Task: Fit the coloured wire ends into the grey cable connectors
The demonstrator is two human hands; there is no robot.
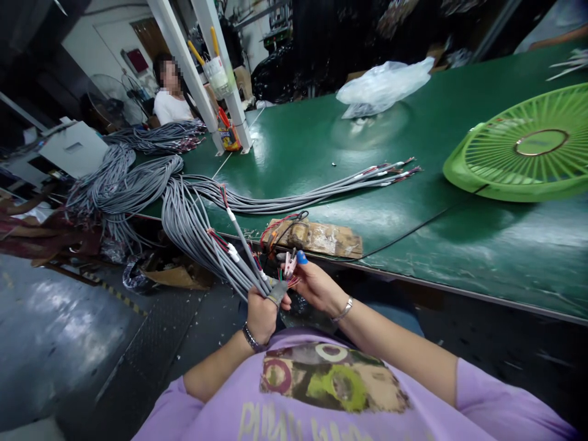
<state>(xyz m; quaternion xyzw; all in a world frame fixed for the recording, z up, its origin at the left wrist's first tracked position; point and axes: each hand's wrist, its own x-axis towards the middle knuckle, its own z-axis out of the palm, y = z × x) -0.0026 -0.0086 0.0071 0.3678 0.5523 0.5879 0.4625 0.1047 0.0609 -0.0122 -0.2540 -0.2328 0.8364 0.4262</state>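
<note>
My left hand [263, 315] is closed round a bundle of grey cables [202, 236] near their stripped ends. A grey strip [278, 293] lies over the bundle at my fingers; I cannot tell if it is tape or cloth. My right hand [319, 288], with a blue cover [302, 257] on the thumb, has its fingers closed at the thin coloured wire ends [293, 282]. A pale pink clip [289, 264] shows beside that thumb; whether the hand touches it is unclear. Beyond it, a worn wooden block [321, 237] with red and black leads lies at the table edge.
More grey cables [294, 199] lie across the green table [459, 245], with coiled heaps [133, 177] to the left. A green fan [542, 144] stands at right, its black cord crossing the table. Further back are a plastic bag [383, 86], white posts [220, 79] and a seated person [173, 104].
</note>
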